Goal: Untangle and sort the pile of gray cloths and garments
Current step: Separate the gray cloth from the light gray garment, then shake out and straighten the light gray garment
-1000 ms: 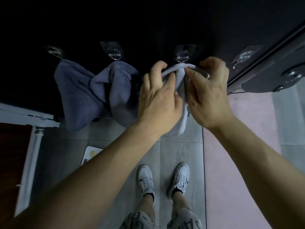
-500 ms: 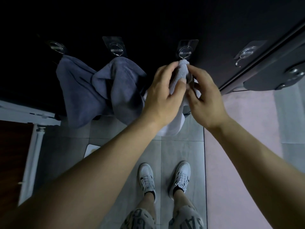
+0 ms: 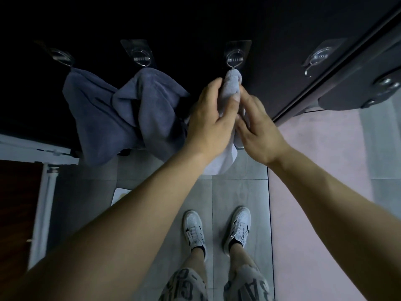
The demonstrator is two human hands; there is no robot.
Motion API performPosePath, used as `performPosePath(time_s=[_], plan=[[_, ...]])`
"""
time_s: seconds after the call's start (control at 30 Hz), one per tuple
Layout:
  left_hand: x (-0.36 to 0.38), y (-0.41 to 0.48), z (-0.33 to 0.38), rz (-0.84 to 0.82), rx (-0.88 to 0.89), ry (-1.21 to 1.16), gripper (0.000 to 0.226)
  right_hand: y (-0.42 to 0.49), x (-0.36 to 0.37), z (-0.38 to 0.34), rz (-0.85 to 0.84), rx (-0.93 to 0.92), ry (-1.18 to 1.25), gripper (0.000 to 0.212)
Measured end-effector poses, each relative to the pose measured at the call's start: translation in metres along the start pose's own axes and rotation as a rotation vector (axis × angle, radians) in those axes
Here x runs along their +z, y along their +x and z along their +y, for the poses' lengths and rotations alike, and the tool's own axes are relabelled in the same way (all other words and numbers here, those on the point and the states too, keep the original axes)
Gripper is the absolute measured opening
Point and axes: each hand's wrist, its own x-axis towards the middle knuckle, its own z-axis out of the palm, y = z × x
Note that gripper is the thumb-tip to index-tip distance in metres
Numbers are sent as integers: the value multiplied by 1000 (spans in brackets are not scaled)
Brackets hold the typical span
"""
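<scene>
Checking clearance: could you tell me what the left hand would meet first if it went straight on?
Probably the bunched top of the light gray cloth that the left hand grips, then the hook above; depth is unclear.

Dim light here. A black wall point(image 3: 195, 18) fills the top, with four clear stick-on hooks point(image 3: 319, 56) in a row across it. Below lie gray floor tiles point(image 3: 238, 192), pale joints showing. A pink surface point(image 3: 314, 159) runs down the right. On the left, a white frame point(image 3: 45, 203) stands beside a reddish-brown panel point(image 3: 17, 203). Upper right, round metal fittings point(image 3: 387, 83) sit on a dark panel.
</scene>
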Motion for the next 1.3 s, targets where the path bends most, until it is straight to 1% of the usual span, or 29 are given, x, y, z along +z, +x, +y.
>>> performPosePath(time_s=[0.07,0.13,0.27,0.33,0.4,0.47,0.53,0.6,0.63,0.77,0.83,0.97,1.1,1.3], plan=[[-6,2,-5,-13,12,-50,47,1,-4,3,-17,-1,-22,62],[-12,2,-10,-9,35,-34,44,-2,-10,7,-21,-13,-78,65],[-21,-9,-12,136,50,71,41,-14,-18,19,38,-11,-207,70],[-23,-19,-4,206,148,135,35,-27,-19,27,96,30,-262,68],[-19,-28,6,177,258,158,32,-47,-17,39,132,91,-314,64],[-3,-34,12,32,320,197,33,-76,-10,54,137,174,-356,58],[20,-40,13,-187,345,294,36,-112,0,71,147,277,-376,54],[45,-47,6,-420,309,409,38,-153,10,86,171,398,-372,50],[58,-51,1,-511,289,475,40,-176,16,92,192,459,-367,49],[109,-76,-8,-754,319,757,44,-267,40,100,311,708,-350,46],[137,-97,1,-880,366,829,45,-312,48,96,364,838,-332,48],[200,-153,38,-1079,565,907,50,-400,53,72,549,1057,-294,50],[266,-233,99,-1252,824,950,53,-486,38,38,816,1281,-232,52],[363,-368,180,-1432,1200,998,52,-609,14,5,1194,1520,-110,57]])
